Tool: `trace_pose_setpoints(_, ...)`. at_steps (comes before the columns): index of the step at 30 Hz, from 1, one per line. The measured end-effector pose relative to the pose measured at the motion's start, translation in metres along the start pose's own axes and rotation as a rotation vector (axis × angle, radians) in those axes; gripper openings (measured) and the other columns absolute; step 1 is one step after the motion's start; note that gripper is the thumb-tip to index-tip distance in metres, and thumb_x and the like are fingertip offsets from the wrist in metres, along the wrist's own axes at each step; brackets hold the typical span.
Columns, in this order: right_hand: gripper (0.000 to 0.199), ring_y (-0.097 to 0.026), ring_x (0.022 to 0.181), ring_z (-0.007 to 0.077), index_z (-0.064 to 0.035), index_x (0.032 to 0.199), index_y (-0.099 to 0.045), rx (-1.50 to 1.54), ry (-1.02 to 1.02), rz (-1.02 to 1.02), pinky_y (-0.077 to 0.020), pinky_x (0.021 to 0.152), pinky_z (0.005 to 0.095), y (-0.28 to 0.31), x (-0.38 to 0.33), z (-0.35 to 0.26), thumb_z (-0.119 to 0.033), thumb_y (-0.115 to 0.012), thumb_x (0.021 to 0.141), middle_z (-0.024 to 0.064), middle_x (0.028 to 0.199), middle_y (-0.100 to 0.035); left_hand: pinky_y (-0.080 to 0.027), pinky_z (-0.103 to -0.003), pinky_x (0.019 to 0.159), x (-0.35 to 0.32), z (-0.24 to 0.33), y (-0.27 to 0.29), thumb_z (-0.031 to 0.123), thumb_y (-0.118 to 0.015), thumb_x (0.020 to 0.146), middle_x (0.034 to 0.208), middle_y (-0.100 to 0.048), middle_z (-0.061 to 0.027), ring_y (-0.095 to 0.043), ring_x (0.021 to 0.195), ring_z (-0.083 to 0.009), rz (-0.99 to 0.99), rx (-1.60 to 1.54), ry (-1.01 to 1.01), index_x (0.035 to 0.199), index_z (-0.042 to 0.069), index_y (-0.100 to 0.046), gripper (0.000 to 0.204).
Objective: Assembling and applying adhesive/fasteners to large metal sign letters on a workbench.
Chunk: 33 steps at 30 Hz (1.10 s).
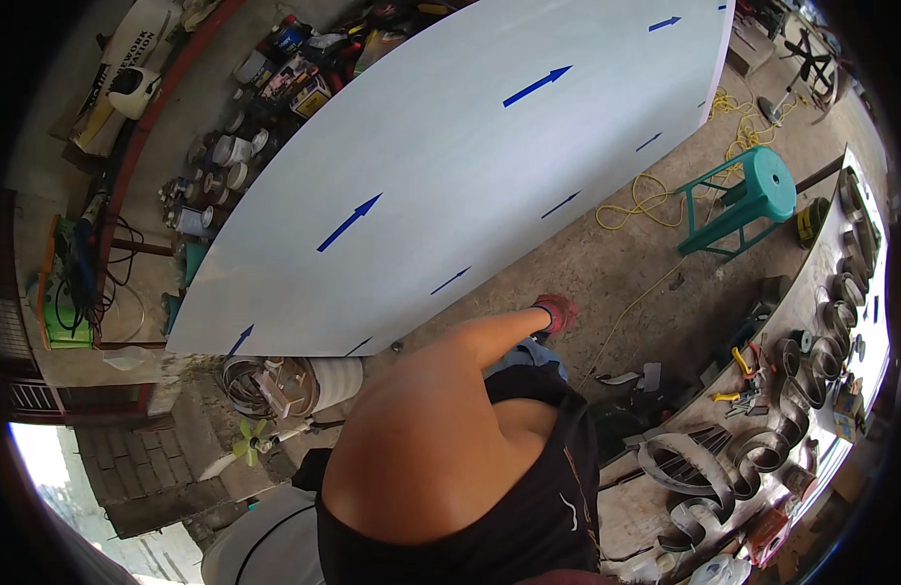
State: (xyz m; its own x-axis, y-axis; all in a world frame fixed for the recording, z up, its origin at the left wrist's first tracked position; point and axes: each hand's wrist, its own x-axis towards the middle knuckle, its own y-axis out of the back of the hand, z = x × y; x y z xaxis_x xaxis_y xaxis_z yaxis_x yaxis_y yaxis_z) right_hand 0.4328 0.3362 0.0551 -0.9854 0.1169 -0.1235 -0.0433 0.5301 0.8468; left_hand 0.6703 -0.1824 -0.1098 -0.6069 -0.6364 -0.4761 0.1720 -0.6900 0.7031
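Head view, looking down past a bare left shoulder [407, 448] and a black top [558, 478]. Near the middle, left hand [558, 314] in red covering, at the end of an outstretched arm [504, 330] and just beside blue trousers [519, 353]. Seen from the back at small size; cannot tell whether fingers clenched, released or grasping. Right hand out of view, likewise impossible to judge.

Ahead and to the left of left hand, well apart from it, a large pale panel [441, 185] marked with blue arrows [538, 86], spanning from lower left to upper right above a concrete floor [558, 234]. Behind its far edge, a crowd of jars and cans [233, 151]; by its near left corner, a white bucket [335, 382] beside a coil of wire [238, 382], with light-green fan blades [251, 444] below.

To the right of left hand, on the floor, a green stool [768, 185] and loops of yellow cord [644, 203]. Along the right side, a counter [638, 512] bearing many curled metal strips [790, 409], an oval metal frame [686, 460] near the front, and pliers [741, 361] with yellow handles.
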Motion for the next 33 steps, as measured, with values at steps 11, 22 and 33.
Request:
trace_pose_setpoints(11,0.032,-0.061,0.101,0.0346,0.0067,0.12,-0.057,-0.22,0.281,-0.084,-0.0525,0.084,0.0445,-0.026,-0.059,-0.115,-0.012,-0.062,0.095,0.0225,0.117,-0.058,-0.056,-0.048,0.084,0.008,-0.175,-0.024,0.036,-0.059,0.088,0.109,-0.073,-0.016,-0.07,0.103,-0.0349,-0.028,-0.255,0.179,0.107,0.007,-0.074,0.038)
trace_pose_setpoints(22,0.028,-0.056,0.101,0.0366,0.0048,0.119,-0.055,-0.235,0.607,-0.212,-0.0469,0.088,0.0463,-0.087,-0.069,-0.222,-0.008,-0.053,0.094,0.0214,0.113,-0.053,-0.054,-0.047,0.085,-0.069,-0.155,0.047,0.031,-0.053,0.091,0.106,-0.073,-0.0182,-0.07,0.1,-0.0359,-0.116,-0.134,0.205,0.099,0.006,-0.077,0.035)
trace_pose_setpoints(33,0.029,-0.059,0.094,0.036,0.0005,0.115,-0.06,-0.272,0.733,-0.463,-0.0486,0.083,0.0475,-0.14,-0.043,-0.188,-0.013,-0.057,0.09,0.0193,0.106,-0.06,-0.054,-0.047,0.083,-0.016,-0.17,0.063,0.032,-0.053,0.09,0.104,-0.074,-0.0172,-0.071,0.096,-0.0334,0.034,-0.247,0.197,0.097,0.009,-0.077,0.034)
